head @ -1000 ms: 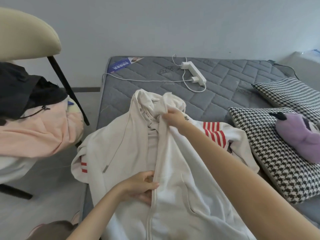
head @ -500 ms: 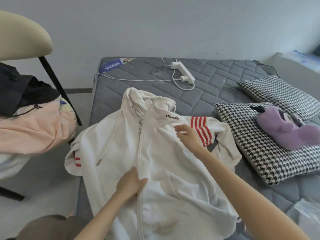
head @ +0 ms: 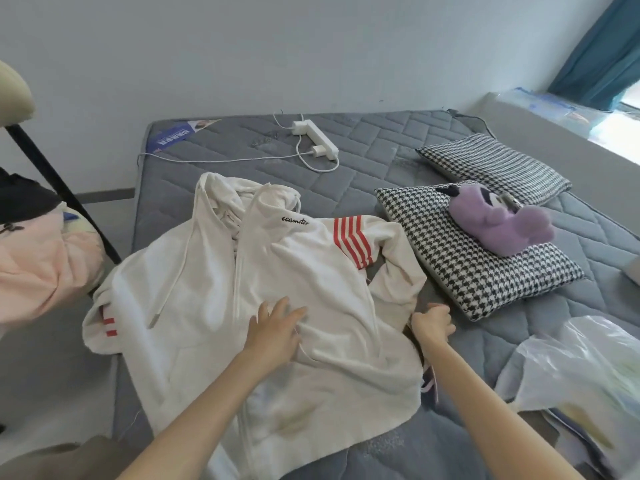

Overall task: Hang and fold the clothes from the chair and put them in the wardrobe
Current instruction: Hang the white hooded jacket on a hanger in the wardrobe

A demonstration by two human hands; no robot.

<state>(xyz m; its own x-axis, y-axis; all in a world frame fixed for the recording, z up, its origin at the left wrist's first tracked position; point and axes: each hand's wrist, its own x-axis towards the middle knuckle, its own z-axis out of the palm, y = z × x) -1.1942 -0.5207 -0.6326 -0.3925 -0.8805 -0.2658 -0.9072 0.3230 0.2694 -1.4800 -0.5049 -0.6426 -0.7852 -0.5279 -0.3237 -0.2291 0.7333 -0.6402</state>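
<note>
On the mattress (head: pixel 381 161): the white hoodie (head: pixel 207 289) lies front up with its zip closed, hood toward the wall and hem toward the person. One shoulder and sleeve spill over the bed edge on the chair side.
Chair pile (head: pixel 45 268): pink and black garments sit heaped on the seat beside the bed, not yet dealt with.
Hoodie, handling: I'd judge it soft, limp and fairly bulky. It will slump and crease wherever it is lifted, but is unlikely to slide on the quilting. It looks best taken at firm edges such as the shoulders, hem corners or cuffs, not mid-panel.
Striped sleeve (head: pixel 391 258): it is doubled back on itself and touches the houndstooth cushion (head: pixel 485 268). The cuff looks like the natural hold for folding it across.
Left hand (head: pixel 275 329): flat with fingers spread, pressing the chest panel just beside the zip.
Right hand (head: pixel 431 322): fingers curled at the hoodie's side edge, apparently gripping the fabric there.
Drawstring (head: pixel 173 271): it trails loose down the front and is likely to dangle unless tucked in.
</note>
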